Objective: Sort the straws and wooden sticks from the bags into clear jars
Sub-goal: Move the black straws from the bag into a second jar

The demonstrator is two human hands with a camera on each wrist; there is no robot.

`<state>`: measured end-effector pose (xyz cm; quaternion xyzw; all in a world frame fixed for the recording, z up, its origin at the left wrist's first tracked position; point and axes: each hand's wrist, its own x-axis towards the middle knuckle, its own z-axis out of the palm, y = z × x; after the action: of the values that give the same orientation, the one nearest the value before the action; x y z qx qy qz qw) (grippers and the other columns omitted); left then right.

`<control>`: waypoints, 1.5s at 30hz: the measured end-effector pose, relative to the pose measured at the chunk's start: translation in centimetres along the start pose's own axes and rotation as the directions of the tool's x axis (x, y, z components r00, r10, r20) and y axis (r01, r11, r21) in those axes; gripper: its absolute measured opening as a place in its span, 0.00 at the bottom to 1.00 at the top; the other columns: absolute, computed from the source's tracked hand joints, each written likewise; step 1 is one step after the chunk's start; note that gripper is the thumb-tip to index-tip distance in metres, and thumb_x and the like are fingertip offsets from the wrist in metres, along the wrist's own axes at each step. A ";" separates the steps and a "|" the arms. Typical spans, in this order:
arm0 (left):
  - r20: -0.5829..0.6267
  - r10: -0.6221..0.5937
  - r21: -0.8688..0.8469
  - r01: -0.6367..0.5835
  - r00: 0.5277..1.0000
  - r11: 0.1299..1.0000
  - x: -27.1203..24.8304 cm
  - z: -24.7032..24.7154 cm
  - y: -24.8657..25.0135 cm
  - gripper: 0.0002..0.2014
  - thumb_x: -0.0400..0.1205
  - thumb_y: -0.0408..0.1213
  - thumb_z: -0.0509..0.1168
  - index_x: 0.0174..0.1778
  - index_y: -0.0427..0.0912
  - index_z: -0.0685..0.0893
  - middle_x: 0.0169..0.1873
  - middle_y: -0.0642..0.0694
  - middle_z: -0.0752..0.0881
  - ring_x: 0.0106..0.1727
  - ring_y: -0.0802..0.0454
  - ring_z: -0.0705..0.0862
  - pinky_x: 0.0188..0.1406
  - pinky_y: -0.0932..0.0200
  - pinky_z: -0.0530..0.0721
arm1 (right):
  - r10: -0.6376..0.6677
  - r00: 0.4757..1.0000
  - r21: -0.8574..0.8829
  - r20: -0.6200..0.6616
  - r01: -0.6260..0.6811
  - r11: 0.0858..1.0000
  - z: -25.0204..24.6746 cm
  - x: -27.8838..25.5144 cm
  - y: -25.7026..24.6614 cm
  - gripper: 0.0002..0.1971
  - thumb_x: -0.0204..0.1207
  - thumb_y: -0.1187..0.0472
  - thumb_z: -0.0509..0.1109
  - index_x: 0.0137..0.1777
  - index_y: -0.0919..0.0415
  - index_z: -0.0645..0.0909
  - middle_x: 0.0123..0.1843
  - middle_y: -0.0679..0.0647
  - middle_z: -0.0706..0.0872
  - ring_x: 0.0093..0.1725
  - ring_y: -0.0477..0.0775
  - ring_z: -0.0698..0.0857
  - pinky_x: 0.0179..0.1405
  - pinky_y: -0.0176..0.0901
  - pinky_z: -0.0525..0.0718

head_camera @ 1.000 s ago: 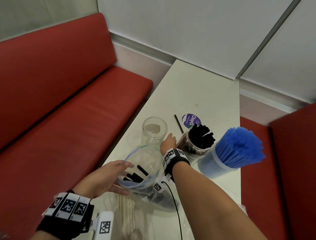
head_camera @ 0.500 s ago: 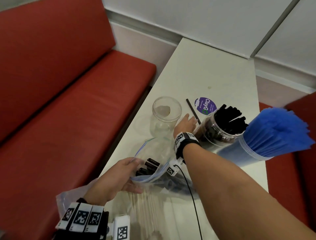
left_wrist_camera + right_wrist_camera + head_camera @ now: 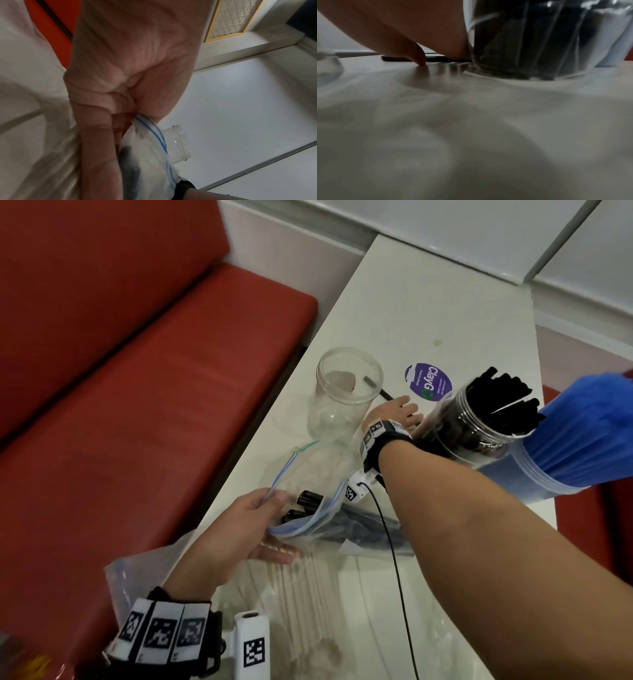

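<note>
My left hand (image 3: 260, 518) pinches the open rim of a clear zip bag (image 3: 318, 494) that holds a few black straws (image 3: 308, 498); the left wrist view shows the bag's blue zip line (image 3: 154, 128) between thumb and fingers. My right hand (image 3: 399, 412) lies flat over a loose black straw (image 3: 386, 394) on the table, between an empty clear jar (image 3: 346, 392) and a jar of black straws (image 3: 479, 419). In the right wrist view a fingertip (image 3: 421, 60) touches the table just in front of that straw (image 3: 393, 59). The straw still lies flat.
A tub of blue straws (image 3: 582, 433) leans at the right edge. A bag of wooden sticks (image 3: 301, 587) lies near me on the white table (image 3: 445, 313). A purple sticker (image 3: 428, 381) is beyond my right hand. A red bench (image 3: 137, 405) runs along the left.
My right hand has moved forward, away from the bag, and come down on the loose black straw. My left hand has kept its hold on the bag's rim.
</note>
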<state>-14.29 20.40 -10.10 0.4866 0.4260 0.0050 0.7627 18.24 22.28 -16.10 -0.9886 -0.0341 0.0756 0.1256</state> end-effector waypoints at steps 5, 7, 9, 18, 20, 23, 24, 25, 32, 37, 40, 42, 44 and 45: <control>-0.009 -0.008 0.008 0.009 1.000 1.000 -0.1 0.4 0.3 0.14 0.88 0.49 0.60 0.59 0.47 0.87 0.57 0.37 0.88 0.48 0.27 0.89 0.39 0.46 0.91 | -0.102 0.993 -0.112 0.059 0.108 0.988 -1.3 -2.2 0.4 0.18 0.87 0.61 0.56 0.75 0.55 0.72 0.77 0.61 0.68 0.76 0.67 0.68 0.72 0.63 0.69; -0.002 -0.007 -0.003 0.007 1.000 1.000 -0.2 0.5 0.4 0.14 0.88 0.49 0.60 0.59 0.46 0.87 0.53 0.39 0.90 0.46 0.27 0.89 0.40 0.44 0.91 | -0.143 0.986 -0.114 0.089 0.153 0.982 -1.9 -2.7 0.5 0.18 0.86 0.61 0.56 0.75 0.55 0.71 0.77 0.62 0.68 0.77 0.67 0.67 0.72 0.63 0.68; -0.001 -0.007 -0.011 0.007 1.000 1.000 -0.2 0.6 0.4 0.14 0.88 0.48 0.60 0.58 0.45 0.87 0.51 0.40 0.91 0.43 0.32 0.90 0.39 0.44 0.91 | -0.199 0.973 -0.118 0.117 0.212 0.970 -2.7 -3.1 0.7 0.19 0.86 0.61 0.58 0.76 0.57 0.70 0.77 0.63 0.69 0.77 0.68 0.67 0.73 0.62 0.68; -0.018 -0.002 -0.021 0.002 1.000 1.000 -0.7 0.9 0.2 0.13 0.87 0.46 0.62 0.56 0.43 0.89 0.57 0.35 0.85 0.40 0.33 0.86 0.34 0.50 0.90 | -0.254 0.959 0.099 0.125 0.243 0.965 -5.2 -2.3 -0.5 0.19 0.85 0.66 0.58 0.76 0.61 0.66 0.77 0.64 0.68 0.75 0.66 0.69 0.68 0.60 0.75; -0.024 -0.012 -0.018 0.012 1.000 1.000 -0.9 0.9 0.2 0.14 0.86 0.47 0.63 0.55 0.43 0.88 0.55 0.37 0.85 0.40 0.30 0.87 0.35 0.49 0.90 | -0.235 0.971 0.219 0.050 0.219 0.951 -6.1 -2.0 -1.0 0.21 0.84 0.71 0.56 0.76 0.63 0.67 0.77 0.65 0.69 0.75 0.67 0.71 0.68 0.59 0.75; -0.027 -0.006 -0.001 0.006 1.000 1.000 -1.2 1.1 0.2 0.14 0.87 0.47 0.62 0.57 0.42 0.87 0.55 0.36 0.86 0.43 0.28 0.89 0.36 0.47 0.90 | -0.273 0.951 0.372 -0.142 0.307 0.876 -7.6 -1.9 -1.7 0.17 0.84 0.74 0.56 0.71 0.67 0.71 0.70 0.68 0.74 0.67 0.67 0.77 0.54 0.52 0.75; -0.025 -0.005 0.006 0.005 1.000 1.000 -1.4 1.2 0.3 0.14 0.87 0.47 0.62 0.58 0.42 0.87 0.56 0.35 0.87 0.43 0.28 0.90 0.37 0.48 0.90 | -0.276 0.940 0.429 -0.201 0.338 0.838 -8.2 -2.1 -2.0 0.16 0.83 0.75 0.55 0.69 0.68 0.72 0.67 0.68 0.76 0.64 0.67 0.79 0.50 0.50 0.73; -0.021 -0.004 0.010 0.004 1.000 1.000 -1.7 1.3 0.4 0.14 0.87 0.47 0.62 0.59 0.42 0.86 0.56 0.35 0.88 0.43 0.29 0.90 0.37 0.48 0.90 | -0.272 0.929 0.476 -0.252 0.363 0.801 -8.9 -2.4 -2.3 0.16 0.83 0.76 0.55 0.68 0.68 0.73 0.65 0.67 0.77 0.61 0.67 0.80 0.48 0.49 0.73; 0.004 0.013 0.044 -0.014 1.000 0.999 -5.0 3.2 2.3 0.13 0.89 0.45 0.60 0.62 0.43 0.83 0.50 0.32 0.89 0.43 0.32 0.90 0.41 0.46 0.91 | -0.217 0.907 0.723 -0.360 0.418 0.550 -16.7 -6.0 -4.0 0.17 0.83 0.77 0.54 0.67 0.68 0.75 0.62 0.64 0.76 0.55 0.61 0.82 0.55 0.54 0.82; 0.035 0.060 0.096 -0.063 0.998 0.993 -7.8 5.4 4.2 0.12 0.89 0.43 0.60 0.61 0.43 0.84 0.47 0.38 0.81 0.43 0.30 0.89 0.42 0.44 0.91 | -0.206 0.866 0.775 -0.455 0.499 0.388 -24.7 -8.5 -2.3 0.09 0.87 0.66 0.60 0.64 0.66 0.77 0.56 0.59 0.79 0.40 0.46 0.76 0.40 0.33 0.69; 0.064 0.071 0.140 -0.080 0.995 0.987 -9.4 6.6 5.6 0.12 0.89 0.42 0.59 0.61 0.45 0.85 0.53 0.36 0.80 0.38 0.35 0.88 0.41 0.46 0.91 | -0.186 0.860 0.796 -0.474 0.509 0.328 -29.5 -9.1 1.5 0.07 0.87 0.63 0.63 0.61 0.60 0.79 0.52 0.54 0.84 0.42 0.42 0.80 0.42 0.32 0.78; 0.084 0.078 0.168 -0.091 0.993 0.982 -10.5 7.4 6.7 0.12 0.89 0.42 0.59 0.61 0.45 0.85 0.54 0.36 0.81 0.31 0.45 0.85 0.40 0.48 0.91 | -0.181 0.865 0.796 -0.468 0.501 0.339 -31.9 -9.1 4.7 0.07 0.86 0.62 0.65 0.60 0.59 0.80 0.48 0.49 0.84 0.42 0.44 0.82 0.38 0.24 0.77; 0.079 0.075 0.200 -0.089 0.994 0.976 -11.3 8.4 7.7 0.12 0.90 0.41 0.58 0.61 0.43 0.85 0.53 0.38 0.81 0.29 0.49 0.79 0.39 0.48 0.91 | -0.198 0.870 0.773 -0.452 0.492 0.400 -33.1 -9.3 7.8 0.09 0.85 0.61 0.66 0.62 0.61 0.81 0.48 0.49 0.85 0.46 0.49 0.83 0.43 0.26 0.80; 0.072 0.069 0.220 -0.083 0.995 0.972 -11.7 8.9 8.3 0.12 0.90 0.41 0.58 0.61 0.42 0.84 0.53 0.37 0.80 0.31 0.48 0.78 0.38 0.48 0.91 | -0.209 0.879 0.770 -0.429 0.476 0.425 -33.1 -9.4 9.1 0.10 0.85 0.62 0.66 0.63 0.62 0.81 0.49 0.50 0.85 0.48 0.52 0.84 0.49 0.35 0.83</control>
<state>-12.54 13.22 5.06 0.5850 0.3803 -0.0291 0.7157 14.63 4.58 14.62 -0.7648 -0.1772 -0.0796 0.6143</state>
